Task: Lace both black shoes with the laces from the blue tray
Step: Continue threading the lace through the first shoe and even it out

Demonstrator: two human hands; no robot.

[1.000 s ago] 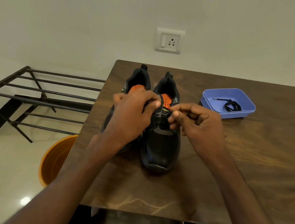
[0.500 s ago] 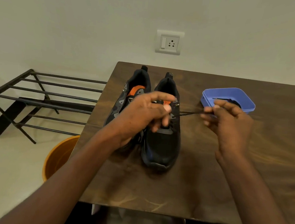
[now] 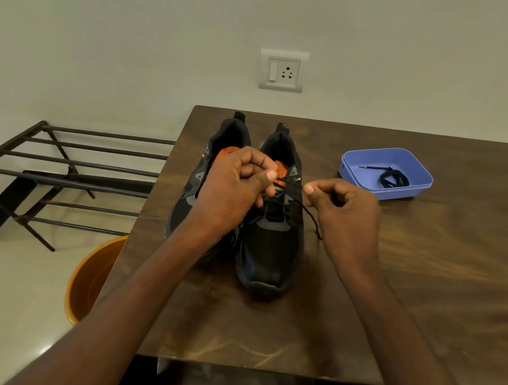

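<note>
Two black shoes stand side by side in the middle of the frame on the brown desk [image 3: 422,281], toes toward the viewer. The left hand [image 3: 235,187] hangs over the left shoe [image 3: 192,193] with its fingers curled into a loose fist, thumb and forefinger pinching something dark at the orange tongue [image 3: 280,171] of the right shoe [image 3: 273,242]; what exactly that grip holds is too small to tell. The right hand [image 3: 342,211], just right of that shoe, is also curled, its thumb and forefinger pinching a black lace [image 3: 309,212] that runs from the eyelets and trails down beside the wrist. Both forearms reach in from the bottom edge. At center right, the blue tray [image 3: 351,169] holds a second coiled lace [image 3: 392,179].
</note>
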